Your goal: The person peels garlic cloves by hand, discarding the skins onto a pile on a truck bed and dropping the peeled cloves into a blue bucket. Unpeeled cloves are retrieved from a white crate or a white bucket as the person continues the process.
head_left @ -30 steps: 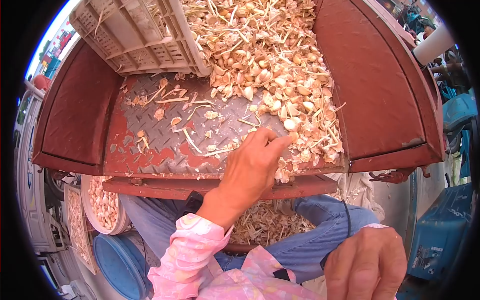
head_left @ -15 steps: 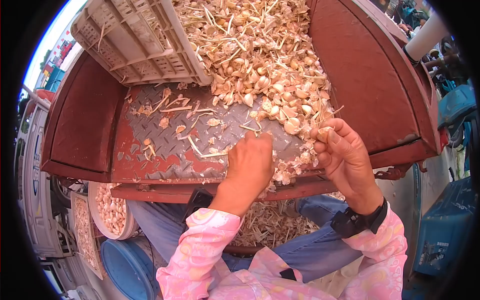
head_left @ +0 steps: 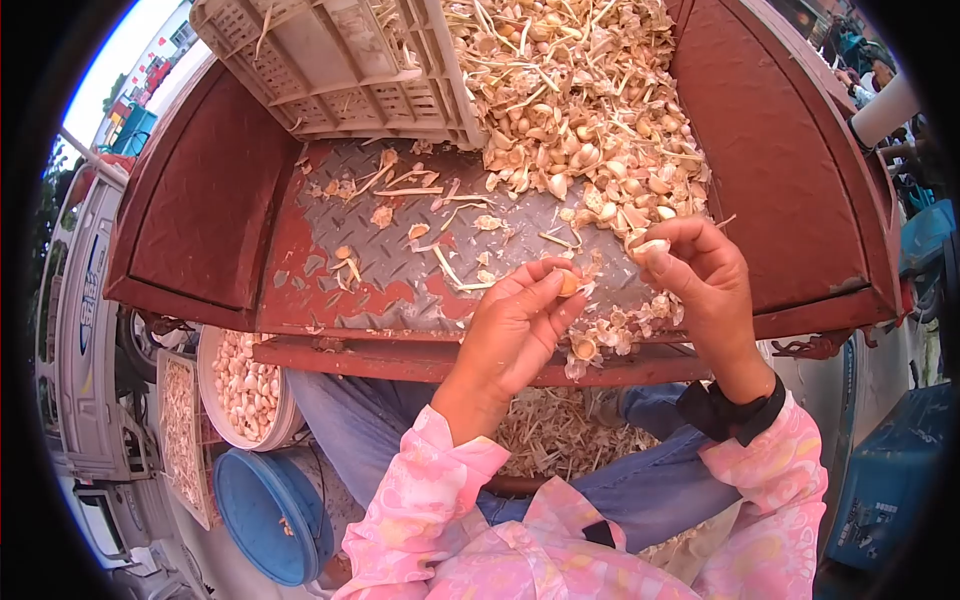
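My left hand [head_left: 515, 330] is closed in a pinch on a small yellow-brown garlic piece [head_left: 570, 284], above the front edge of the red metal bed [head_left: 330, 310]. To its right, my right hand [head_left: 715, 290] pinches a pale garlic clove [head_left: 652, 250] between thumb and fingertips. Just behind the right hand spreads a big heap of garlic cloves [head_left: 580, 130] mixed with dry skins and stalks. Loose papery skins [head_left: 610, 325] lie on the bed's edge between the hands.
A beige plastic crate [head_left: 350, 75] leans tilted at the back left of the bed. Below left stand a white bucket of cloves [head_left: 290, 420], a blue-lidded bucket [head_left: 260, 510] and a shallow tray [head_left: 180, 430]. Husks [head_left: 570, 435] cover the ground between my legs.
My left hand has turned from palm-down on the bed to a raised pinch showing the garlic piece. The right hand keeps its pinch. The whole view has shifted, with the bed appearing farther right.
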`<state>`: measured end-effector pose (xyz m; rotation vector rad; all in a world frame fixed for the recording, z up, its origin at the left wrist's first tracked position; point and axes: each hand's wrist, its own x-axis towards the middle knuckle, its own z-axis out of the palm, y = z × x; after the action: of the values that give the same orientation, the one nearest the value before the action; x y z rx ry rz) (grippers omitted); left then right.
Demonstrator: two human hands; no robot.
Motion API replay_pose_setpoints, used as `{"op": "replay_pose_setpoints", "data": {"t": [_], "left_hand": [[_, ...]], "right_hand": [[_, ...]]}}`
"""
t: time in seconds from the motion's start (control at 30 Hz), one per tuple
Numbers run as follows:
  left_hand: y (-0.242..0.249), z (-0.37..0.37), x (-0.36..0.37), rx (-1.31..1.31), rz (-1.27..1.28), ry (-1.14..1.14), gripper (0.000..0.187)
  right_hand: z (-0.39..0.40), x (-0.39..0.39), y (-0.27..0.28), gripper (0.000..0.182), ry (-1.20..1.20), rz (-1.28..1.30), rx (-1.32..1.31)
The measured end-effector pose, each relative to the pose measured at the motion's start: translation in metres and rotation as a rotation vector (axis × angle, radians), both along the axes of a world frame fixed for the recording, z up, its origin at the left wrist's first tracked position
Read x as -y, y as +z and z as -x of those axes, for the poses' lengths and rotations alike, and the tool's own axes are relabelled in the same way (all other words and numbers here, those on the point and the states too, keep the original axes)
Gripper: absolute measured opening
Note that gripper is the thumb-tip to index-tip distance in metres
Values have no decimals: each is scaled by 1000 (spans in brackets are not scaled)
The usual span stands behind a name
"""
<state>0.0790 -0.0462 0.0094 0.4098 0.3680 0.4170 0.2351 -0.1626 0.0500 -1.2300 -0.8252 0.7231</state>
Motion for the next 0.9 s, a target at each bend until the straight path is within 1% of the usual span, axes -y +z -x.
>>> {"op": "replay_pose_setpoints", "data": {"t": [0.07,0.1,0.17,0.2,0.23,0.27,0.3,0.33,0.4,0.43,0.47,0.5,0.53,0.57,0.6,0.67,0.7,0.8,0.83,0.9], "left_hand": [[0,0,5,18,29,3,25],[4,0,11,10,103,-29,23],[15,5,26,-5,257,-93,22],[10,12,28,16,301,-91,22],[1,23,27,36,345,-88,23],[-3,34,23,56,390,-83,24],[-1,50,14,14,398,-61,26],[10,68,4,-19,396,48,24],[25,123,-28,76,209,282,23],[30,154,-47,40,35,442,25],[29,188,-68,-70,-199,613,25],[25,226,-91,-196,-363,752,24],[23,253,-108,-443,-509,926,24],[20,275,-123,-659,-600,1031,24],[10,303,-142,-828,-629,987,26],[-24,357,-176,-1159,-677,880,29],[-40,370,-185,-1305,-851,822,33],[-5,305,-139,-1346,-1203,932,34],[7,277,-120,-1187,-1216,940,29],[28,210,-71,-839,-1127,787,27]], "right_hand": [[10,-4,1,14,50,-18,314],[15,-5,2,12,75,-26,471],[24,-10,2,11,195,-57,908],[28,-12,1,10,261,-76,1127],[31,-14,0,11,257,-118,1020],[29,-17,-2,12,193,-87,959],[20,-21,-5,13,130,-56,900],[12,-25,-8,15,67,-25,841],[-1,-29,-17,17,-32,168,719],[0,-31,-19,16,-7,195,801],[2,-32,-20,16,18,221,883],[5,-34,-20,15,45,246,964],[11,-37,-20,15,76,245,1032],[19,-39,-21,14,107,244,1099],[27,-42,-21,14,140,242,1166],[33,-45,-29,15,203,304,1191],[34,-46,-30,16,233,330,1192],[31,-47,-31,13,250,343,1194],[30,-46,-31,12,253,334,1192],[30,-45,-26,11,346,409,714]]}}
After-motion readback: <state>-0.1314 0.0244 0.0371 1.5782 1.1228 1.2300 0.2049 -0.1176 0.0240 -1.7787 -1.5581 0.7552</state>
